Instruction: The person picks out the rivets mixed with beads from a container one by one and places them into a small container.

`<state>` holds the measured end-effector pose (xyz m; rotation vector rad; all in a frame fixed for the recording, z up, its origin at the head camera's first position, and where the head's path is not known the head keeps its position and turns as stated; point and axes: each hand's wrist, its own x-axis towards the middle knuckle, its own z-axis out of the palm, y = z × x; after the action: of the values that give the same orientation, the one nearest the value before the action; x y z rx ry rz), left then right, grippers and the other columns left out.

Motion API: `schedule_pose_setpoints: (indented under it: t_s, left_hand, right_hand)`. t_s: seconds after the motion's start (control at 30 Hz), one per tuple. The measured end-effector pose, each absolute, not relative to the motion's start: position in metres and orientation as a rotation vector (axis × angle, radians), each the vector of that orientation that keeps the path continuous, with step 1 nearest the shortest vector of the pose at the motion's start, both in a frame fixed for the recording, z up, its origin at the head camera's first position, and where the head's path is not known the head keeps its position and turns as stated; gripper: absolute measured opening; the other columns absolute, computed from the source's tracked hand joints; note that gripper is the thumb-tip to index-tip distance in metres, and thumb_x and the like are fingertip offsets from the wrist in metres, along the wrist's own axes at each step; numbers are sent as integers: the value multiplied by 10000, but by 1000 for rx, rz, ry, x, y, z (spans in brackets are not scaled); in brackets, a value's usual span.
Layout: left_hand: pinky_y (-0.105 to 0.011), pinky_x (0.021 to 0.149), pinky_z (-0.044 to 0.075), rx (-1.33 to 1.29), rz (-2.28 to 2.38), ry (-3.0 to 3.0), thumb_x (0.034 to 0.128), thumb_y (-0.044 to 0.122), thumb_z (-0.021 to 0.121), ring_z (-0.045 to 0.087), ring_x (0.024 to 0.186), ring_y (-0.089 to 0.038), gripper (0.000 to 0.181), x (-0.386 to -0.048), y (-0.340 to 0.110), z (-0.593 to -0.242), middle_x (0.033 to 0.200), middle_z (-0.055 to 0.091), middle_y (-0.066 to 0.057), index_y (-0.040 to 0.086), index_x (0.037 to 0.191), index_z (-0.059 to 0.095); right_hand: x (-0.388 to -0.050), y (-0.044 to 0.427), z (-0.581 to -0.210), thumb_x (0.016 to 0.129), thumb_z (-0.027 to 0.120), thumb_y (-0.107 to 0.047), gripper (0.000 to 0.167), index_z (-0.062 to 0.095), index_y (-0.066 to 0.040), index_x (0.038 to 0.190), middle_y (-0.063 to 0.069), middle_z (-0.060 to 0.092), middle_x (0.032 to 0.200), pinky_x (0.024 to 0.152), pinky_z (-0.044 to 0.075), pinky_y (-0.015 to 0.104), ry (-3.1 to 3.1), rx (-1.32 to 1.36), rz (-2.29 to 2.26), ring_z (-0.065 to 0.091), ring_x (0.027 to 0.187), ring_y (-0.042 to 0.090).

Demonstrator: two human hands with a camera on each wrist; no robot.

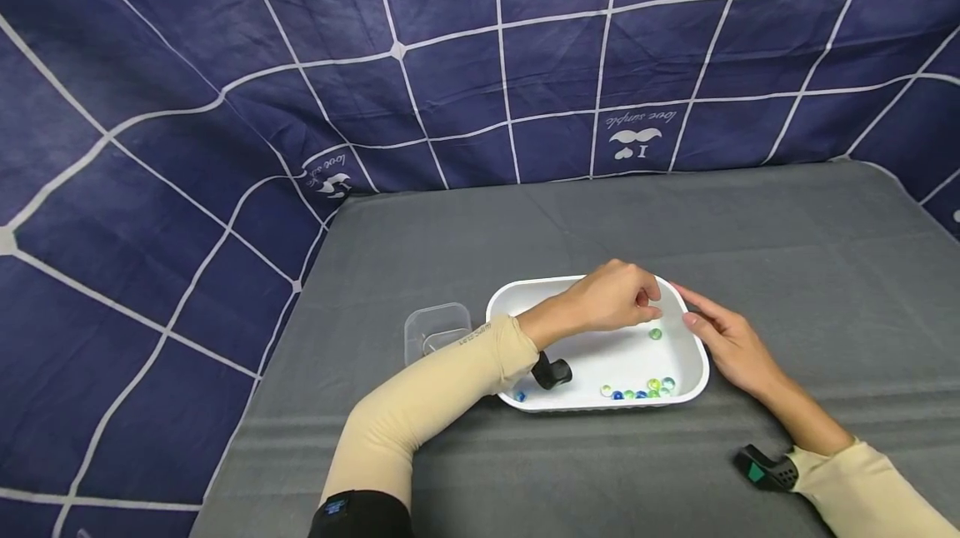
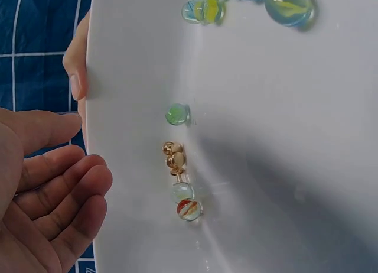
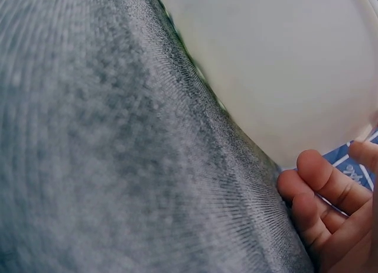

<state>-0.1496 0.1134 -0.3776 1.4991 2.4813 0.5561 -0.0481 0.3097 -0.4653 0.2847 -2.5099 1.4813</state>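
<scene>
Plainly, the white tray (image 1: 585, 359) sits on the grey cloth (image 1: 525, 463) just below and right of the head view's centre, with glass marbles (image 1: 654, 386) bunched along its near wall at five o'clock. One green marble (image 1: 656, 334) lies apart at three o'clock; in the left-wrist view a small gold-coloured cluster (image 2: 174, 159) sits beside it, then a clear marble (image 2: 183, 192) touching a red-and-white one (image 2: 189, 210). A blue marble (image 1: 520, 396) rests at seven to eight o'clock. Over the tray, toward one o'clock, hangs the left hand (image 1: 615, 298), its fingers loosely bent, thumb parted from them, nothing in them that I can see. At three o'clock the right hand (image 1: 735, 346) steadies the tray's end, thumb and forefinger spread wide against the outer rim. A clear plastic box (image 1: 437, 315) stands just beyond the tray at nine o'clock, partly hidden by the left sleeve (image 1: 420, 405). At twelve o'clock hangs a navy curtain (image 1: 450, 97) with white grid lines.
</scene>
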Motion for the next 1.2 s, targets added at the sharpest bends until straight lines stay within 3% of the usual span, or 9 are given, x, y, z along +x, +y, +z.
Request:
schedule_pose_setpoints:
  t_s: [0.13, 0.37, 0.57, 0.7, 0.93, 1.07, 1.2]
  left_hand:
    - [-87, 694, 418, 1519, 556, 2466, 912, 234, 724, 572, 755, 18, 245, -152, 116, -382, 879, 690, 46, 65, 1089, 739]
    - [-91, 703, 418, 1561, 497, 2457, 908, 217, 719, 577, 764, 9, 240, -154, 119, -390, 887, 694, 46, 67, 1094, 739]
    - [-93, 708, 424, 1560, 458, 2445, 907, 196, 714, 589, 776, 8, 234, -156, 121, -394, 892, 701, 51, 70, 1104, 736]
    - [-98, 703, 424, 1558, 434, 2428, 910, 172, 705, 580, 769, 2, 232, -157, 122, -397, 883, 691, 48, 63, 1113, 731]
    - [-109, 653, 400, 1591, 379, 2418, 903, 125, 697, 524, 691, -11, 162, -159, 125, -405, 791, 626, 57, 69, 1051, 734]
    - [-138, 582, 322, 1642, 327, 2413, 899, 95, 676, 432, 612, -32, 20, -159, 126, -408, 687, 508, 61, 91, 883, 686]
    - [-157, 552, 280, 1682, 294, 2424, 893, 72, 661, 384, 577, -42, 159, -159, 128, -411, 637, 440, 67, 132, 768, 583]
  right_hand:
    - [-48, 308, -465, 1017, 504, -51, 419, 472, 22, 1429, -219, 634, 1044, 653, 501, 167, -2515, 279, 1476, 624, 850, -12]
    - [-48, 306, -464, 1015, 501, -42, 408, 484, 28, 1416, 124, 704, 1039, 654, 493, 161, -2517, 290, 1451, 623, 830, -4]
    - [-48, 305, -465, 1015, 492, -38, 407, 478, 38, 1415, 266, 677, 1032, 660, 486, 153, -2516, 293, 1444, 619, 832, -9]
    - [-47, 306, -466, 1015, 490, -32, 402, 478, 51, 1408, 207, 692, 1029, 659, 489, 156, -2510, 298, 1449, 618, 828, -5]
    - [-46, 307, -465, 1016, 489, -37, 403, 476, 55, 1408, -223, 627, 1037, 649, 499, 165, -2496, 295, 1473, 621, 834, -4]
    - [-47, 307, -465, 1013, 500, -44, 401, 490, 40, 1405, -266, 608, 1043, 663, 489, 149, -2499, 283, 1450, 614, 843, -16]
    - [-47, 307, -464, 1012, 499, -41, 397, 494, 39, 1401, -285, 598, 1048, 664, 484, 145, -2495, 287, 1439, 608, 837, -18]
